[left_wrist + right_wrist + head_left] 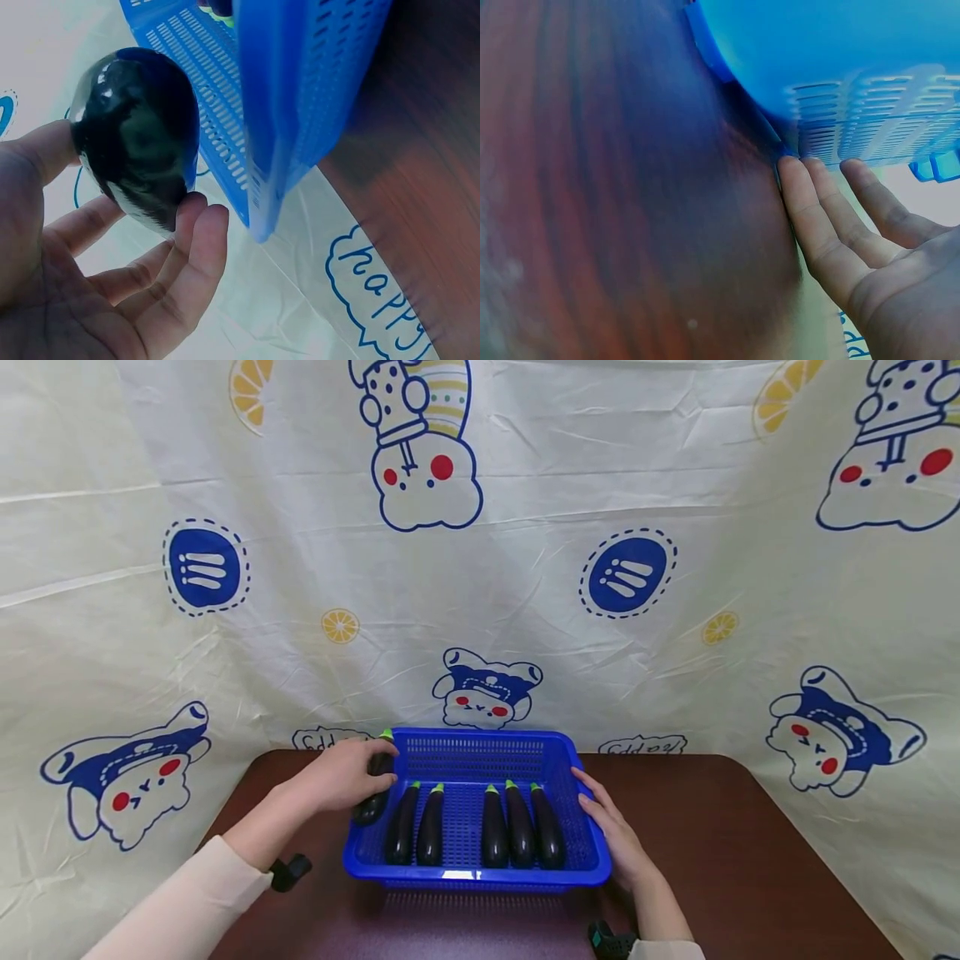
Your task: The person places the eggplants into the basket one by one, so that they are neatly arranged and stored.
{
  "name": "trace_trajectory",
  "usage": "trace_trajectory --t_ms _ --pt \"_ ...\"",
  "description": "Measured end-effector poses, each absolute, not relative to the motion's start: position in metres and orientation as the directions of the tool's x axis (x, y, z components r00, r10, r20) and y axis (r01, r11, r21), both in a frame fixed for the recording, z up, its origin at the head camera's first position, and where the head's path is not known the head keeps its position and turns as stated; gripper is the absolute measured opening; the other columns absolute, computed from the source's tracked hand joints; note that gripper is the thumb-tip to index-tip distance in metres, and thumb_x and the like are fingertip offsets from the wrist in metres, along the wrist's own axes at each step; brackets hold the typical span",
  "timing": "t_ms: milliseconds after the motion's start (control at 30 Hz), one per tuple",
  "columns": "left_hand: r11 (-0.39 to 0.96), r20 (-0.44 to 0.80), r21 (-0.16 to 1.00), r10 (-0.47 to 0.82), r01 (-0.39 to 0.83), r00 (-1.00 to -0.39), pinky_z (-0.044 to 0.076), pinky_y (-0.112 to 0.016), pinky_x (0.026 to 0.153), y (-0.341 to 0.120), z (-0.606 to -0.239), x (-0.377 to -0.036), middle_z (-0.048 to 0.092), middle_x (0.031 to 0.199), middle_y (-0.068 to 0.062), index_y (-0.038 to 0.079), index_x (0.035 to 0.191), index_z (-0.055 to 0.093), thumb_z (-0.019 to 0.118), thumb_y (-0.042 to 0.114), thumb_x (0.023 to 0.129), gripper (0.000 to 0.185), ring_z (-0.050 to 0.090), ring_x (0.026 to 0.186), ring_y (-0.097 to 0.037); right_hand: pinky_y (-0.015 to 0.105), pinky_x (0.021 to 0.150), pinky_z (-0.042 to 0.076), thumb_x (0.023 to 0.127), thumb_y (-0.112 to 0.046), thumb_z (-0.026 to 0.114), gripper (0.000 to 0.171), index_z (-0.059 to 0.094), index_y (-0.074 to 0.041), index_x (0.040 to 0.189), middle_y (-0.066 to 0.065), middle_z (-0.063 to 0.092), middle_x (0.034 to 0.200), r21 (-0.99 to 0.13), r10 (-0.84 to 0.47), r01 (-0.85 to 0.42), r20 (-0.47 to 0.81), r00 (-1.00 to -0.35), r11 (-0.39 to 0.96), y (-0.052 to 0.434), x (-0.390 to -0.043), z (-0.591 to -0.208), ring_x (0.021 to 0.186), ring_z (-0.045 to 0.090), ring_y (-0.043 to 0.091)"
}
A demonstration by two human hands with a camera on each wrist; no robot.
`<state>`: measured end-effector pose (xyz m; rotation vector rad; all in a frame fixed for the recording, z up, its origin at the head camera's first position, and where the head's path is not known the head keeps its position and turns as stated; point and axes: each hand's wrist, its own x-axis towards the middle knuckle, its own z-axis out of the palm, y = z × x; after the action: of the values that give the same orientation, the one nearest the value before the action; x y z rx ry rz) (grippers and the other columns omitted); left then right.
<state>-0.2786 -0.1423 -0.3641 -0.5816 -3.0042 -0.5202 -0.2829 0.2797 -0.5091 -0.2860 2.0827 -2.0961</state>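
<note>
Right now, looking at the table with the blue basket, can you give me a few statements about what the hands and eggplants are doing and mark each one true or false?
1. Five eggplants lie inside the blue basket. True.
2. The left hand holds an eggplant outside the basket, at its left wall. True.
3. The right hand grips an eggplant. False: its straight fingers rest against the basket's right wall and hold nothing.
4. The basket stands on a white table. False: the table is dark brown; the cartoon-printed cloth hangs behind it.
5. The eggplants in the basket lie side by side, green stems pointing away from the person. True.
</note>
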Motion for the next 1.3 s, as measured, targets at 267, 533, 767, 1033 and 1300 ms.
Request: trace_trajectory --t_ms 267,533,767,1033,1300 --pt "0.868 0.078 0.329 0.369 0.373 -0.926 0.050 -0.053 0.101 -0.128 -0.367 -0.281 0.074 0.119 -0.010 0.013 0.129 0.069 0.073 0.033 0.095 0.040 0.066 0.115 -0.032 0.059 0.102 0.052 0.112 -0.041 0.038 0.055 0.022 -0.032 0.164 0.013 0.019 0.171 -1.000 -0.264 -0.017 0.018 -0.964 -0.008 0.280 -0.283 -0.509 0.147 0.035 0.053" --pt "0.852 0.066 0.371 0.372 0.369 -0.926 0.051 -0.050 0.097 -0.114 -0.369 -0.279 0.073 0.118 -0.008 0.015 0.132 0.068 0.073 0.033 0.095 0.042 0.064 0.111 -0.026 0.062 0.102 0.050 0.112 -0.041 0.038 0.056 0.022 -0.033 0.164 0.013 0.017 0.172 -1.000 -0.268 -0.014 0.016 -0.963 -0.009 0.279 -0.283 -0.509 0.148 0.032 0.055" --pt "0.843 0.051 0.413 0.357 0.345 -0.933 0.051 -0.050 0.096 -0.103 -0.375 -0.276 0.070 0.125 -0.008 0.016 0.134 0.067 0.074 0.033 0.094 0.044 0.061 0.115 -0.027 0.063 0.103 0.049 0.111 -0.042 0.039 0.056 0.022 -0.033 0.164 0.013 0.018 0.171 -1.000 -0.261 -0.006 0.007 -0.965 -0.004 0.279 -0.283 -0.508 0.148 0.032 0.055" --pt "0.833 0.049 0.438 0.354 0.338 -0.934 0.051 -0.053 0.097 -0.093 -0.384 -0.272 0.067 0.129 -0.012 0.016 0.135 0.067 0.074 0.033 0.094 0.045 0.060 0.119 -0.028 0.063 0.103 0.049 0.111 -0.042 0.039 0.056 0.022 -0.033 0.164 0.014 0.017 0.172 -1.000 -0.262 -0.005 0.006 -0.965 -0.004 0.279 -0.283 -0.508 0.149 0.031 0.055" --pt "0.822 0.021 0.466 0.358 0.326 -0.933 0.050 -0.043 0.080 -0.085 -0.398 -0.268 0.065 0.123 -0.013 0.017 0.141 0.063 0.075 0.033 0.092 0.053 0.056 0.095 -0.022 0.065 0.102 0.049 0.111 -0.042 0.039 0.056 0.022 -0.034 0.164 0.014 0.016 0.172 -1.000 -0.265 -0.008 0.009 -0.964 -0.002 0.278 -0.282 -0.508 0.149 0.030 0.056"
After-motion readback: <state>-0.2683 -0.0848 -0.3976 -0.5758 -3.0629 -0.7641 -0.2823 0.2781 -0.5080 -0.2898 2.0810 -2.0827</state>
